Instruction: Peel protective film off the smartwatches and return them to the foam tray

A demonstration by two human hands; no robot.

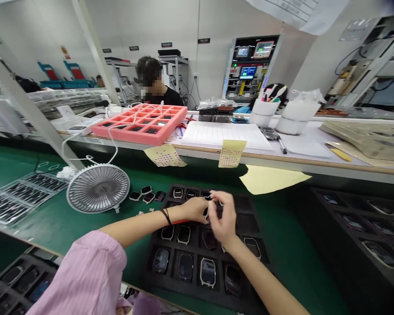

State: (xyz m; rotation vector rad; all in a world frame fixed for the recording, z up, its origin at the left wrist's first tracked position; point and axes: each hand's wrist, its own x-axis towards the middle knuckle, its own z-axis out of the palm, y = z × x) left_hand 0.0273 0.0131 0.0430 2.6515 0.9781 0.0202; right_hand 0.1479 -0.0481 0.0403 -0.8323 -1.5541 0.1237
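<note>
Watch cases point(208, 273) in a compartmented black tray point(248, 223), half-curled hands point(224, 221) above, hold unclear.

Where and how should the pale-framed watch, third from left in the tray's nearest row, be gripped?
Probably by its long side edges, from above: the pale-framed watch lies screen up, and compartment walls of the black tray surround it.

Black tray point(248, 222); silver-rimmed watch point(208, 273); green tabletop point(293, 258); pink sleeve point(85, 271); grey fan point(98, 189).
</note>
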